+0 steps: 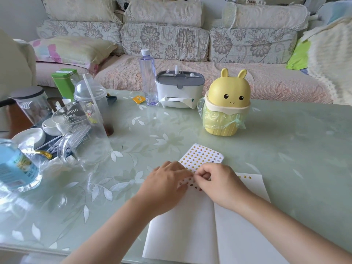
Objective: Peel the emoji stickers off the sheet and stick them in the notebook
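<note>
A few stickers [244,177] sit atop the right page of the notebook [182,225], and the sticker sheet [202,157] remains mostly full, so the task looks early. The sheet overlaps the notebook's far edge, its long axis slanting away rightward. The left hand [167,181] presses it flat, and the curled fingertips of the right hand [216,178] pinch at it.

Soft, diffuse daylight lights the room evenly; shadows are faint. The glossy tabletop [285,149] shows pale glare patches. The notebook [190,235] pages read near-white. Wide-angle distortion curves the sofa [165,39]; the left-edge water bottle [15,168] is blurred.
</note>
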`<state>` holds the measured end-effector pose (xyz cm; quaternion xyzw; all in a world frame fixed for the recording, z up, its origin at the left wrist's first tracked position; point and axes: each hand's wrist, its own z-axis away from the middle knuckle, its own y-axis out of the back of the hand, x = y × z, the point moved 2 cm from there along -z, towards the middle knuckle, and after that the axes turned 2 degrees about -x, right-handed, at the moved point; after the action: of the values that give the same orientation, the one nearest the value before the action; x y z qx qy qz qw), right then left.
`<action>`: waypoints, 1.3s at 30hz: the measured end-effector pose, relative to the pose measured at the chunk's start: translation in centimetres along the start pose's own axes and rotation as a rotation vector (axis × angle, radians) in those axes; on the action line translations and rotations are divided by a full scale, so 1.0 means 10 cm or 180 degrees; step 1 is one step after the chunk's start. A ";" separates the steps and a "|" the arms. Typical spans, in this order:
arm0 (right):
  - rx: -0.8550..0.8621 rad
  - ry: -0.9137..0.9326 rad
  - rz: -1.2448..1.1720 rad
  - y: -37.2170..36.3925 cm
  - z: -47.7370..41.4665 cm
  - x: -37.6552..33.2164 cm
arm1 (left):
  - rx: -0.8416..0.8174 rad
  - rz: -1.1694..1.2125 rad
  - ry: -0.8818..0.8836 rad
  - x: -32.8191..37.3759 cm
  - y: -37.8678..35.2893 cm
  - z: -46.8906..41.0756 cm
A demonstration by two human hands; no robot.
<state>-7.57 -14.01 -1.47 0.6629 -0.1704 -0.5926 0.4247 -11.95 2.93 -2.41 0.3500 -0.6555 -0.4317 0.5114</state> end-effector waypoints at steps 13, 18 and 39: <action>0.0764 -0.0187 0.0357 0.66 0.13 0.74 | -0.0232 -0.0016 -0.0121 0.37 -0.26 -0.33; 0.0964 0.0392 0.0776 0.62 0.20 0.86 | -0.0183 -0.0110 -0.0278 0.48 -0.31 -0.39; 0.0328 0.0928 0.1237 0.53 0.26 0.85 | -0.0250 -0.0115 -0.0281 0.47 -0.35 -0.38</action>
<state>-6.52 -24.24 -2.75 0.7169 -0.2616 -0.3885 0.5164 -9.26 -3.45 -3.48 0.3220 -0.6536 -0.4812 0.4874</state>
